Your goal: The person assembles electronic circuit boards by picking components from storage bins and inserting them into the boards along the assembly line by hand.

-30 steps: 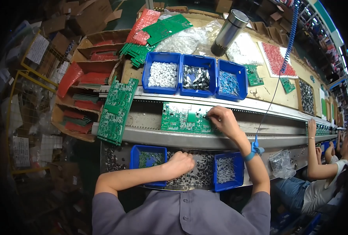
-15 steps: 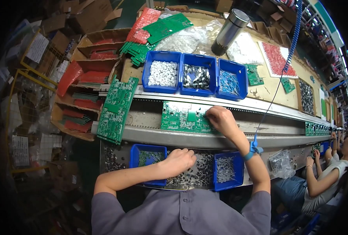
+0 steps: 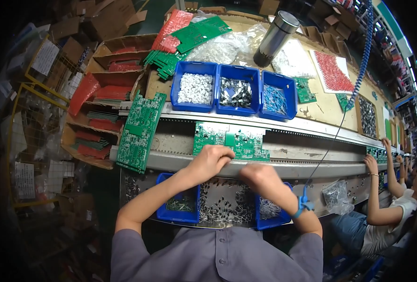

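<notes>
A green circuit board (image 3: 243,141) sits across the two rails of the track in front of me. My left hand (image 3: 208,162) is at the board's lower edge, its fingers curled together; anything pinched in them is too small to make out. My right hand (image 3: 262,179), wearing a blue wrist strap (image 3: 304,205), hangs above the near rail's front side, smeared by motion with its fingertips hidden. Below the hands lies a metal tray (image 3: 227,202) of loose small black components with wire legs. A blue bin (image 3: 178,215) of green parts flanks it on the left, and a blue bin (image 3: 275,221) of pale leaded parts on the right.
Three blue bins (image 3: 239,110) of white, black-and-silver and blue parts stand behind the far rail. Stacked boards (image 3: 140,131) lie across the track's left end. A steel flask (image 3: 276,37) stands farther back. A coiled blue cord (image 3: 362,70) hangs at right, near a co-worker (image 3: 382,216).
My left hand has risen from the parts tray to the board's lower edge. My right hand has left the board and come down toward me, over the near rail. The co-worker's arms have moved.
</notes>
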Action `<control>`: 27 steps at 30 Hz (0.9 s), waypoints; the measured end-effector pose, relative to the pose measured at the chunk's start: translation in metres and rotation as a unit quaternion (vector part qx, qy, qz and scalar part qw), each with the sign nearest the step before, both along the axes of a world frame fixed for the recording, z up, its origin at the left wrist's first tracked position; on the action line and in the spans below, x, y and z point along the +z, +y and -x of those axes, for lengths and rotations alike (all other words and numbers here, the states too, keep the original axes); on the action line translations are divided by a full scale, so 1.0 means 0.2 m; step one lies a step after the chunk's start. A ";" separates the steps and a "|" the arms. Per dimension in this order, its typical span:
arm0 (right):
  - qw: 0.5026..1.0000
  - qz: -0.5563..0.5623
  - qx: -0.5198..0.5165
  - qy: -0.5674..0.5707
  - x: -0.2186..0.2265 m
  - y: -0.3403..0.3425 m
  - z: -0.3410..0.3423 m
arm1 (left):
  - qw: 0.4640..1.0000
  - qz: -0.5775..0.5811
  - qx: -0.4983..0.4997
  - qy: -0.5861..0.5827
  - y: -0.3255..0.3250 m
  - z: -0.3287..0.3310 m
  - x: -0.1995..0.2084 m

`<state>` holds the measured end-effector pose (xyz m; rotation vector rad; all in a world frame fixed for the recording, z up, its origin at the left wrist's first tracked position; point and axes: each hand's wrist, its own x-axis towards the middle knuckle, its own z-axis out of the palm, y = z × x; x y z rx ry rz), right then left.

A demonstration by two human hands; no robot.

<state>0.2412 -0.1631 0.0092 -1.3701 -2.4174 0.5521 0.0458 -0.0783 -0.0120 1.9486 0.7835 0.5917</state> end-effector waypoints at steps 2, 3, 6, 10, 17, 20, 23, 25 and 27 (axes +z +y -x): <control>0.994 0.067 0.075 -0.034 -0.02 -0.10 0.06 | 1.000 -0.024 0.009 -0.003 0.04 -0.04 0.00; 0.988 0.090 0.107 -0.065 -0.04 -0.16 0.09 | 0.999 -0.049 0.021 -0.007 0.06 -0.06 0.00; 0.979 0.100 0.139 -0.108 -0.14 -0.33 0.17 | 0.995 -0.096 0.031 0.016 0.09 -0.13 -0.03; 0.974 0.084 0.155 -0.142 -0.18 -0.38 0.22 | 0.963 -0.254 0.053 0.069 0.13 -0.18 -0.07; 0.977 0.101 0.143 -0.120 -0.17 -0.32 0.19 | 0.934 -0.339 0.042 0.103 0.14 -0.26 -0.10; 0.981 0.101 0.131 -0.097 -0.15 -0.28 0.18 | 0.926 -0.356 0.033 0.124 0.14 -0.27 -0.08; 0.987 0.090 0.118 -0.070 -0.15 -0.27 0.17 | 0.919 -0.370 0.022 0.135 0.14 -0.28 -0.08; 0.988 0.096 0.107 -0.052 -0.17 -0.27 0.16 | 0.909 -0.385 0.020 0.156 0.14 -0.29 -0.07; 0.989 0.093 0.108 -0.050 -0.17 -0.27 0.16 | 0.908 -0.387 0.022 0.156 0.14 -0.30 -0.06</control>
